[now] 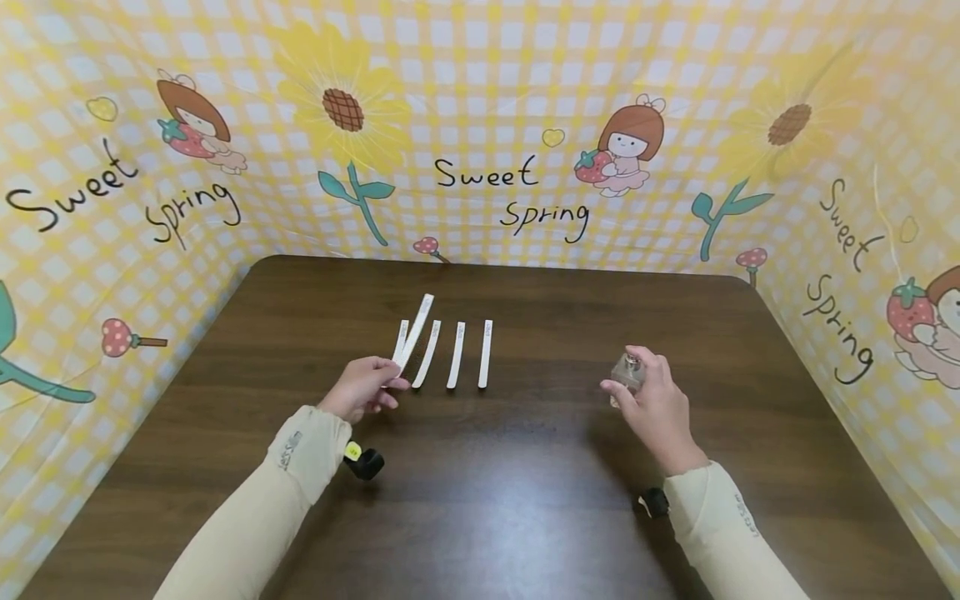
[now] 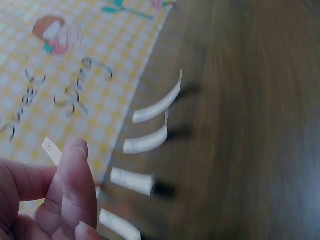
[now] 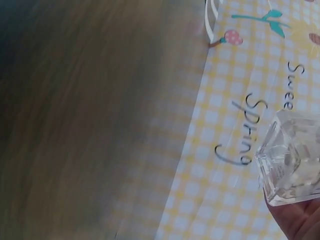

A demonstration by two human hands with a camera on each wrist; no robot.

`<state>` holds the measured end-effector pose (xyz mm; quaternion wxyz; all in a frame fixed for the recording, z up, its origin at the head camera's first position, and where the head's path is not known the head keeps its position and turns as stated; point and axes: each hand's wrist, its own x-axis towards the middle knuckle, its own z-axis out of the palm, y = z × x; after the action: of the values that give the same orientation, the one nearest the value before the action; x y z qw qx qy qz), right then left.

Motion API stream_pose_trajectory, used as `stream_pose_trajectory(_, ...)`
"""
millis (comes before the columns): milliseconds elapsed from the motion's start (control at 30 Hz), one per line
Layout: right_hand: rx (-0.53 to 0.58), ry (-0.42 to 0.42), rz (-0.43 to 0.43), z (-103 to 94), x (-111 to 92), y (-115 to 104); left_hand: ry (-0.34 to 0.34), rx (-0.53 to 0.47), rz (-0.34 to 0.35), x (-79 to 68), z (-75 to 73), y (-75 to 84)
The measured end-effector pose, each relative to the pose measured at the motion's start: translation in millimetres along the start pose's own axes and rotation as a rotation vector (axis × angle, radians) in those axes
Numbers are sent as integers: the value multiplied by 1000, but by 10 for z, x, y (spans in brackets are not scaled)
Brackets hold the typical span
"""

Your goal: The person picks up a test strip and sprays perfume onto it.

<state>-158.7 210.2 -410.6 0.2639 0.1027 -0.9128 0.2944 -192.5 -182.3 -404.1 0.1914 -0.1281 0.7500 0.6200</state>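
Observation:
My left hand (image 1: 365,387) pinches a white paper test strip (image 1: 418,327) by its lower end, between thumb and fingers; the strip slants up and away. In the left wrist view only the tip of this strip (image 2: 51,151) shows past the fingers. My right hand (image 1: 662,410) grips a clear glass perfume bottle (image 1: 627,375) above the right half of the table, a forefinger up near its top. The right wrist view shows the bottle's faceted glass base (image 3: 285,160). Several more white strips (image 1: 456,354) stand in a row beside the left hand, one partly behind the held strip.
The dark wooden table (image 1: 525,517) has rounded far corners. A yellow checked cloth (image 1: 480,117) with printed flowers and figures encloses it at the back and both sides. Dark wrist cameras hang under both sleeves, the left one (image 1: 366,463) close above the tabletop.

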Motion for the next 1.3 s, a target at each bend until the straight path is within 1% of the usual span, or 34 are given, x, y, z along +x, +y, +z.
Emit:
stream_pose_trajectory(100, 27, -20, 91, -57, -8, 53, 29, -23, -22, -43, -149, -88)
stream_pose_trajectory(200, 81, -37, 178, -118, -20, 118, 52, -50, -31, -67, -280, -162)
stream_pose_trajectory(267, 130, -55, 219, -171, -28, 158, 63, -77, -45, -65, -353, -205)
stream_pose_trajectory(333, 176, -88, 235, -227, -33, 207, 69, -114, -67, -52, -413, -247)
stream_pose_trajectory(433, 231, -143, 250, -303, -34, 285, 82, -164, -111, -27, -488, -305)
stream_pose_trajectory(533, 263, -182, 297, -358, -31, 367, 108, -186, -136, -14, -547, -348)
stream_pose_trajectory(633, 259, -230, 372, -404, -31, 443, 121, -195, -147, -7, -577, -376)
stream_pose_trajectory(700, 239, -272, 398, -421, -35, 487, 129, -199, -156, -1, -580, -382)
stream_pose_trajectory(767, 209, -316, 403, -424, -47, 525, 136, -203, -165, 7, -573, -378)
stream_pose_trajectory(833, 179, -341, 389, -415, -62, 552, 150, -197, -171, 12, -556, -362)
stream_pose_trajectory(967, 134, -355, 342, -392, -100, 585, 159, -190, -173, 20, -527, -331)
stream_pose_trajectory(1067, 120, -360, 323, -376, -123, 602, 151, -196, -173, 26, -509, -325)
stream_pose_trajectory(1300, 124, -395, 326, -329, -152, 631, 135, -227, -164, 27, -502, -366)
